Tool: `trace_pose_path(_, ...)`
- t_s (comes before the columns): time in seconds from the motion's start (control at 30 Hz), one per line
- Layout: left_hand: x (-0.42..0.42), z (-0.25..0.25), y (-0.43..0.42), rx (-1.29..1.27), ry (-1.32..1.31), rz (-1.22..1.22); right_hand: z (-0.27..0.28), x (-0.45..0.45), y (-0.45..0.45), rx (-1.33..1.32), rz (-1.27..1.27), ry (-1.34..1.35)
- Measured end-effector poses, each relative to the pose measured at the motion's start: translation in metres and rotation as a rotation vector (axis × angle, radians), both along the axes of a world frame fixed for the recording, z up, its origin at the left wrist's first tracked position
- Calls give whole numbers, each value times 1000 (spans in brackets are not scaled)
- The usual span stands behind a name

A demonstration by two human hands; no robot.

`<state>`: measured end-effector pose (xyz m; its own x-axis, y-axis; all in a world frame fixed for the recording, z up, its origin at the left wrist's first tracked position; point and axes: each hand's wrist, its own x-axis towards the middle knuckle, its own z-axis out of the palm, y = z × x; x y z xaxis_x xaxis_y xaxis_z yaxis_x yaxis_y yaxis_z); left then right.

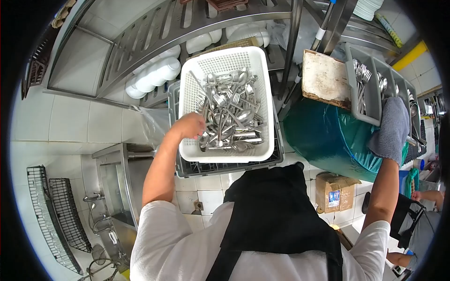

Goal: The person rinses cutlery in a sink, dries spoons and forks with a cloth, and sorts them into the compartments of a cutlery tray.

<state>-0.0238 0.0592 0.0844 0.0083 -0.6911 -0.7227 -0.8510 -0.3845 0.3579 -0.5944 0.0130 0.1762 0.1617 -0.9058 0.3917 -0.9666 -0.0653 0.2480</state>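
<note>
A white plastic basket [224, 156] holds a jumbled heap of forks, spoons and knives [229, 110]. My left hand [189, 126] reaches over its left rim, fingers curled in at the edge of the cutlery; whether they grip a piece cannot be made out. On the right, a grey towel [393, 124] covers my right hand, whose fingers are hidden beneath it. The towel lies against a grey compartment tray [365, 112]. Forks [361, 77] stand in one compartment of that tray, and spoons [382, 84] in another.
Below the basket is a dark crate [229, 168]. A green-lined bin [314, 136] stands under the tray, beside a worn board [326, 78]. White bowls [157, 75] sit on the metal shelf behind. A cardboard box [335, 192] is on the floor; another person [426, 229] is at right.
</note>
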Motion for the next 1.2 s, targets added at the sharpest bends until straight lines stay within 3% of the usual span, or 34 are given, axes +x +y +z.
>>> trace_pose_path(0.07, -2, -19, 10, -7, -7, 22, 0, -1, 1, -23, 30, -15)
trace_pose_path(0.13, -2, -43, 17, -30, -29, -194, -2, -1, 3, -43, 64, -33)
trace_pose_path(0.2, -9, -57, 31, -96, -41, -156, -4, -2, 2, -72, 88, -22)
trace_pose_path(0.27, -24, -42, 43, -128, 36, 182, -4, -5, 0, -72, 86, -31)
trace_pose_path(0.33, -12, -39, 54, -99, -6, 138, -7, -6, -1, -63, 86, -41)
trace_pose_path(0.4, 0, -39, 71, -356, -170, 82, -8, -9, -3, -82, 94, -43)
trace_pose_path(0.43, -2, -28, 72, -354, -270, 88, -6, -7, -2, -82, 94, -43)
trace_pose_path(0.47, -4, -27, 71, -355, -270, 89, -4, -3, -1, -71, 72, -28)
trace_pose_path(0.53, -8, -27, 68, -507, -180, 323, -3, 0, -1, -65, 58, -14)
trace_pose_path(0.67, -30, -59, 30, -544, -122, 328, -8, -6, -3, -80, 53, 14)
trace_pose_path(0.73, -48, -64, 6, -454, -258, 190, -13, -13, -10, -89, 59, 33)
trace_pose_path(0.87, -71, -63, -30, -423, -325, 174, -16, -16, -20, 4, -143, -64)
trace_pose_path(0.93, -79, -51, -41, -210, -321, 151, -18, -19, -21, 3, -120, -59)
trace_pose_path(1.13, -56, -87, -52, -176, -138, 80, -17, -14, -16, -26, -115, -56)
trace_pose_path(1.2, -51, -89, -45, -125, -74, 183, -16, -14, -19, 13, -151, -112)
